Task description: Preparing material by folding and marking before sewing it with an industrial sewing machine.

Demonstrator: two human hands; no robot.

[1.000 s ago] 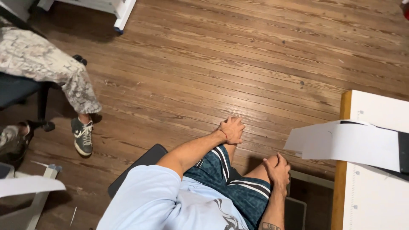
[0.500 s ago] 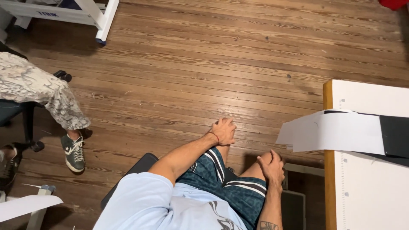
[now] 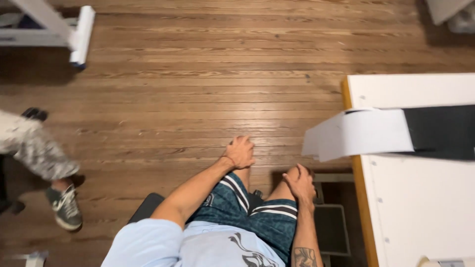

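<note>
Since the earlier frames the view has swung: the white table (image 3: 420,198) now fills more of the right side, and the other person's leg (image 3: 37,153) and shoe (image 3: 65,207) have slid toward the left edge. Both hands have kept their places on the knees.

The left hand (image 3: 240,152) lies on the left knee, fingers curled loosely, holding nothing. The right hand (image 3: 300,184) cups the right knee (image 3: 292,175), also empty. The hands sit apart, one per knee.

Below them are teal shorts (image 3: 257,212) with white stripes and a light blue shirt (image 3: 188,244).

Near the right hand, a white sheet (image 3: 358,133) overhangs the table's edge, touching a black panel (image 3: 440,131) lying on the tabletop. Wooden floor (image 3: 198,89) spreads beyond; a white frame leg (image 3: 79,34) stands upper left.
</note>
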